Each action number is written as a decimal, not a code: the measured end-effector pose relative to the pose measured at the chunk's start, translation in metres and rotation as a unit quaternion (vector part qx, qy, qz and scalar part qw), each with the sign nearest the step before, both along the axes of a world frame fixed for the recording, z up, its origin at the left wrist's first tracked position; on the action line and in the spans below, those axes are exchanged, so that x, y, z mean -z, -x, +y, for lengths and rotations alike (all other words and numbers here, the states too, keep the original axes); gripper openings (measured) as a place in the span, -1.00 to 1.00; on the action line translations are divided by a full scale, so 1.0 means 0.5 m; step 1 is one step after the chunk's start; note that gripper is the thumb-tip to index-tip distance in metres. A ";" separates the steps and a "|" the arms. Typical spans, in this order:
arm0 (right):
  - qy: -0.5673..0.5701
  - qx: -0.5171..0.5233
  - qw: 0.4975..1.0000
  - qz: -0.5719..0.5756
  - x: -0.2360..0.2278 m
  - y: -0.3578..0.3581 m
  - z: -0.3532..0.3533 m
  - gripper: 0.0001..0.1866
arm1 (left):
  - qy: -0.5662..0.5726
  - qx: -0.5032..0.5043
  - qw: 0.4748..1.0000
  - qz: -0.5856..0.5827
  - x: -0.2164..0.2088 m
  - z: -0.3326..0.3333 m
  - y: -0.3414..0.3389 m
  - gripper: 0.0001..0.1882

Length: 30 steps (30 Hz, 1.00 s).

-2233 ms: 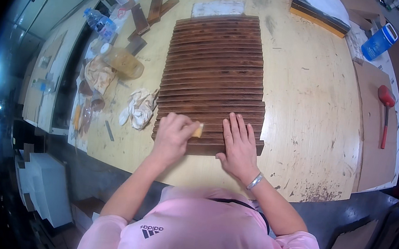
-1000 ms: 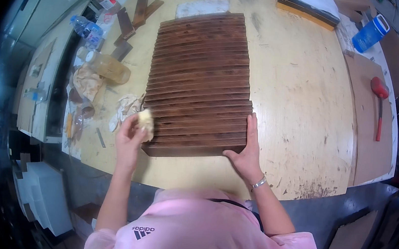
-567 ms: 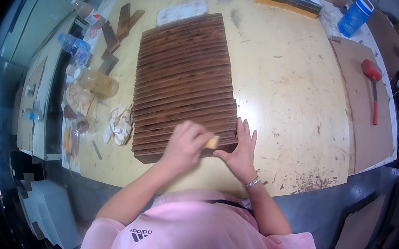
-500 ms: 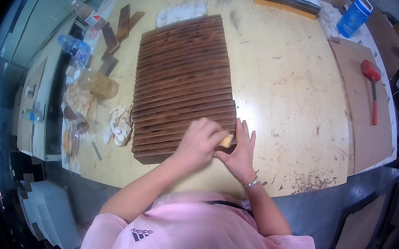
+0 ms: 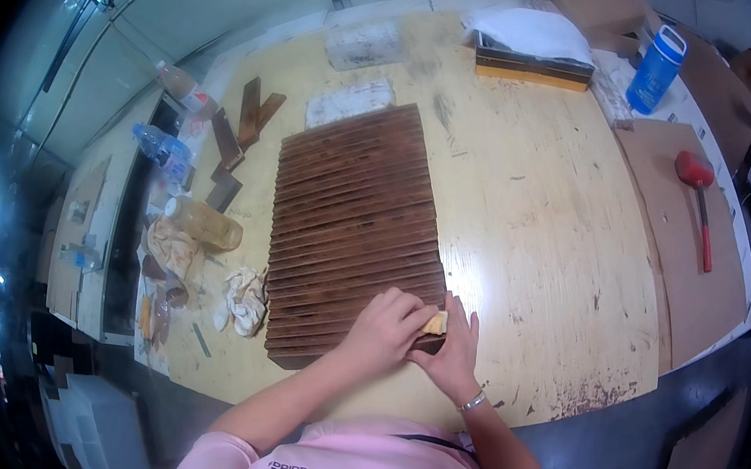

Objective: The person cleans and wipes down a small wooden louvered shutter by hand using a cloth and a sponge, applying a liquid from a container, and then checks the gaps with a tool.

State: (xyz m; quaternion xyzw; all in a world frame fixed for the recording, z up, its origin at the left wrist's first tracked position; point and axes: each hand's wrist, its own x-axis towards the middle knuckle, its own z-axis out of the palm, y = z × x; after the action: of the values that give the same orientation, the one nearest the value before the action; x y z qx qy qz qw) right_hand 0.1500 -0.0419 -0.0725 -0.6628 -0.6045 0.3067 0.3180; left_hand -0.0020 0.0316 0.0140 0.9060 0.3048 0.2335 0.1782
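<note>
A row of dark brown wooden strips lies side by side on the table, forming a ridged block. My left hand is closed round a small pale-yellow pad, perhaps sponge or folded cloth, and presses it on the near strips by their right ends. At the block's near right corner, my right hand rests against the wood. Its fingers stretch along the strip ends and its thumb is spread toward the near side. The pad's underside is hidden.
Left of the strips are a crumpled white cloth, a jar of yellowish liquid, plastic bottles and loose brown wood pieces. A red mallet lies on cardboard at right. Behind it stands a blue bottle.
The head view has tilted, so the table and strips appear lower. My left hand has slid the pad slightly right along the strips. My right hand keeps its place at the corner.
</note>
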 end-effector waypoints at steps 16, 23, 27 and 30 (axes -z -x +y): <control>0.000 -0.009 1.000 0.009 -0.020 -0.011 0.001 0.33 | -0.070 -0.310 0.946 0.061 0.026 0.254 0.251 -0.77; 0.001 -0.007 1.000 -0.002 -0.019 -0.011 0.005 0.32 | -0.079 -0.026 0.995 0.059 -0.013 0.218 0.076 -0.69; -0.014 -0.005 1.000 -0.006 -0.016 -0.006 0.002 0.39 | -0.013 -0.319 0.947 0.042 0.070 0.390 0.288 -0.78; -0.008 -0.001 1.000 0.004 -0.019 -0.009 0.006 0.39 | -0.020 -0.375 0.927 0.019 0.038 0.415 0.288 -0.77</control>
State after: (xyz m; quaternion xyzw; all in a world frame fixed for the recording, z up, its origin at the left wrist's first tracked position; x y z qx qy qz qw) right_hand 0.1545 -0.0387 -0.0629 -0.6583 -0.6066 0.3048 0.3251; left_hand -0.1460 0.2389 -0.0051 0.7334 0.6207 0.2719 0.0537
